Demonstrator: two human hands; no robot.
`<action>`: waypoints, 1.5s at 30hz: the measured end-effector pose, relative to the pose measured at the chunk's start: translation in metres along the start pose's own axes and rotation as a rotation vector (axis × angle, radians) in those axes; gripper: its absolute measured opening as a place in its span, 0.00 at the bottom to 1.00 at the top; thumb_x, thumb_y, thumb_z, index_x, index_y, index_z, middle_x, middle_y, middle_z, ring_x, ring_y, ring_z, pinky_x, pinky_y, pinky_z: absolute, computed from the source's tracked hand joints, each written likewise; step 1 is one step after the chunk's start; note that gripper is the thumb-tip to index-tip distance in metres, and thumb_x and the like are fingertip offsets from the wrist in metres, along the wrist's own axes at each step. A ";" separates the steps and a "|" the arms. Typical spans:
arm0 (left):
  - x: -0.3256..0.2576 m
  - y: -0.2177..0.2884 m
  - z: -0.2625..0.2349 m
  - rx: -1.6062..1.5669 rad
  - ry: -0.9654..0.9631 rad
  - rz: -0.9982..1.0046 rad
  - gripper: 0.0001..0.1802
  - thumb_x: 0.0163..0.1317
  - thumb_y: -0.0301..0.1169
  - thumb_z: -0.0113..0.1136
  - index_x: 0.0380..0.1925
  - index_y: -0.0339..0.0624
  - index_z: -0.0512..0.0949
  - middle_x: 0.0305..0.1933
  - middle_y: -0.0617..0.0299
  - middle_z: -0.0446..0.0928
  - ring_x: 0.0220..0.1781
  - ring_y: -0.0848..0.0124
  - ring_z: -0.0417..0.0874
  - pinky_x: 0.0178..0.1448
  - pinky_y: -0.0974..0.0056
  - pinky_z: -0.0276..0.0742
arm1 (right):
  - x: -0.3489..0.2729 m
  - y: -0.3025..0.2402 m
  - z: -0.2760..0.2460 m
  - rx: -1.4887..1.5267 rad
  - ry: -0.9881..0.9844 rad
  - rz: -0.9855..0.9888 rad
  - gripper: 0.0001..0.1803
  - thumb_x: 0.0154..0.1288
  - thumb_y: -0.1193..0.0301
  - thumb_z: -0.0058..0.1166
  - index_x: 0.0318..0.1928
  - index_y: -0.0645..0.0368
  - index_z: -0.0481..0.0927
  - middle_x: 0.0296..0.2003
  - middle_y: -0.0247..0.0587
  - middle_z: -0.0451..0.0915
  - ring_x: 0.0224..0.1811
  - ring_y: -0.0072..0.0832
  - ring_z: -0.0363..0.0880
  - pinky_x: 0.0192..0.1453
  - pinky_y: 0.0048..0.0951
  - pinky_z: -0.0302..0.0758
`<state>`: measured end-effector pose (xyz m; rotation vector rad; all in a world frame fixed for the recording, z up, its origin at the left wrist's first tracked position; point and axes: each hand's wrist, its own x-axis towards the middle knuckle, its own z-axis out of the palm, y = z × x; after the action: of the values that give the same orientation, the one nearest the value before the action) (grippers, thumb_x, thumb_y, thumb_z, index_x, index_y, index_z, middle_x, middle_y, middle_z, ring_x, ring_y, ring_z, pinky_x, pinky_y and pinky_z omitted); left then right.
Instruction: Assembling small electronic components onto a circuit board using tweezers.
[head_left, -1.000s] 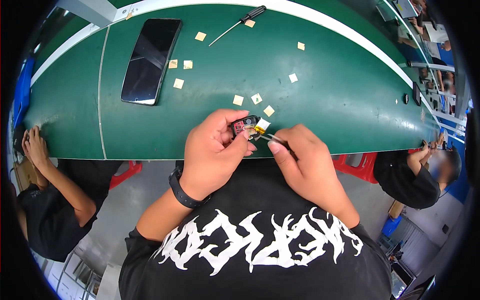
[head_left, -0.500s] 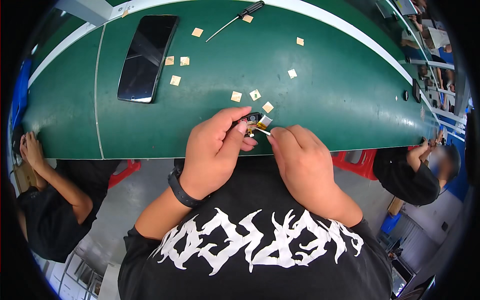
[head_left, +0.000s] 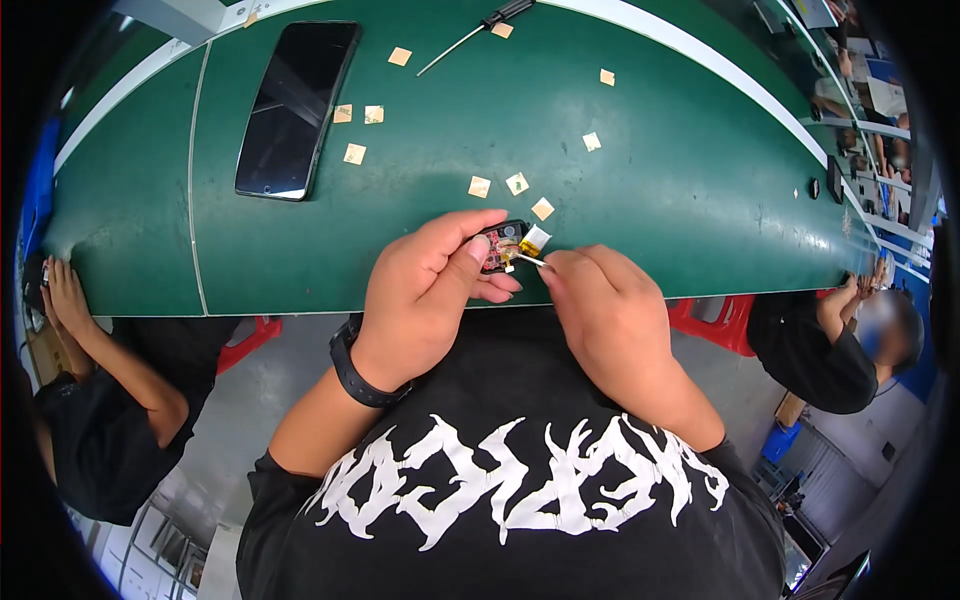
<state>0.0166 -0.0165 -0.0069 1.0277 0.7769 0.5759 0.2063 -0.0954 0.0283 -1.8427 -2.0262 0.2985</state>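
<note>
A small black electronic device (head_left: 491,263) with its case opened sits in my left hand (head_left: 420,300), gripped between thumb and fingers near the table's front edge. Its red circuit board and some thin wiring lie exposed. At its right side a small silver battery pouch (head_left: 536,238) with a yellow end sticks out. My right hand (head_left: 612,315) pinches a thin, pale, stick-like tool (head_left: 533,261). The tool's tip reaches into the device beside the wiring; whether it touches is too small to tell. A black strap circles my left wrist.
Several small tan squares (head_left: 479,187) are scattered over the green table (head_left: 700,200). Further off lie a large dark phone (head_left: 295,110) and a black-handled screwdriver (head_left: 470,40). People sit at either side, one person's hands (head_left: 66,300) resting at the left table edge. Red stools (head_left: 715,322) stand below.
My left thumb has drawn back toward the left, and more of the red board shows. The right hand keeps its pinch on the tool. The whole view has shifted slightly.
</note>
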 end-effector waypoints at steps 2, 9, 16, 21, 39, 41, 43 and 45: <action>0.001 0.001 0.000 -0.038 0.004 -0.015 0.19 0.81 0.29 0.46 0.64 0.28 0.73 0.52 0.50 0.82 0.44 0.65 0.90 0.49 0.66 0.88 | 0.000 0.002 0.005 0.071 0.027 0.031 0.07 0.63 0.75 0.65 0.40 0.59 0.81 0.30 0.39 0.79 0.29 0.35 0.80 0.30 0.36 0.76; 0.001 0.005 0.000 -0.238 0.030 -0.088 0.16 0.79 0.24 0.46 0.61 0.29 0.73 0.48 0.51 0.82 0.43 0.68 0.90 0.48 0.67 0.88 | -0.010 0.012 0.004 0.638 0.024 0.265 0.12 0.58 0.73 0.74 0.37 0.61 0.82 0.27 0.35 0.76 0.23 0.21 0.72 0.26 0.25 0.67; 0.000 -0.001 0.001 -0.110 0.036 -0.050 0.14 0.75 0.20 0.52 0.58 0.29 0.73 0.47 0.52 0.82 0.41 0.70 0.89 0.44 0.69 0.87 | 0.011 0.009 0.001 0.595 0.047 0.196 0.20 0.58 0.77 0.72 0.52 0.58 0.84 0.40 0.37 0.80 0.31 0.23 0.75 0.30 0.25 0.71; 0.000 -0.005 0.002 -0.070 0.039 0.002 0.13 0.73 0.18 0.53 0.56 0.29 0.72 0.48 0.52 0.81 0.41 0.70 0.88 0.44 0.69 0.87 | 0.016 0.009 0.000 0.549 -0.069 0.195 0.19 0.61 0.79 0.69 0.53 0.58 0.83 0.41 0.38 0.80 0.32 0.24 0.77 0.32 0.24 0.73; -0.006 -0.018 -0.002 0.104 0.026 0.113 0.12 0.73 0.14 0.50 0.54 0.31 0.69 0.50 0.53 0.78 0.49 0.71 0.85 0.53 0.64 0.89 | 0.009 -0.004 0.016 0.852 -0.093 0.487 0.04 0.63 0.78 0.68 0.33 0.65 0.85 0.24 0.30 0.81 0.24 0.11 0.71 0.27 0.21 0.67; -0.006 -0.020 -0.003 0.161 0.019 0.116 0.12 0.73 0.14 0.50 0.54 0.30 0.68 0.51 0.53 0.77 0.50 0.70 0.85 0.54 0.63 0.88 | 0.011 -0.006 0.017 0.880 -0.041 0.491 0.03 0.63 0.79 0.69 0.35 0.65 0.88 0.27 0.33 0.82 0.25 0.13 0.72 0.28 0.21 0.68; -0.006 -0.021 -0.003 0.081 -0.035 0.169 0.12 0.73 0.14 0.48 0.54 0.30 0.68 0.51 0.53 0.77 0.52 0.70 0.85 0.55 0.63 0.88 | 0.012 -0.006 0.016 0.895 -0.048 0.495 0.03 0.63 0.79 0.69 0.36 0.65 0.88 0.29 0.34 0.83 0.26 0.13 0.73 0.29 0.21 0.69; -0.007 -0.020 -0.003 0.084 -0.033 0.174 0.12 0.73 0.13 0.48 0.55 0.30 0.68 0.52 0.52 0.77 0.52 0.70 0.85 0.56 0.63 0.87 | 0.013 -0.007 0.015 0.910 -0.053 0.498 0.03 0.63 0.79 0.69 0.38 0.65 0.89 0.30 0.35 0.84 0.27 0.14 0.74 0.30 0.21 0.69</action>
<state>0.0116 -0.0281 -0.0239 1.1876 0.6913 0.6771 0.1929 -0.0819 0.0193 -1.6513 -1.0805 1.1809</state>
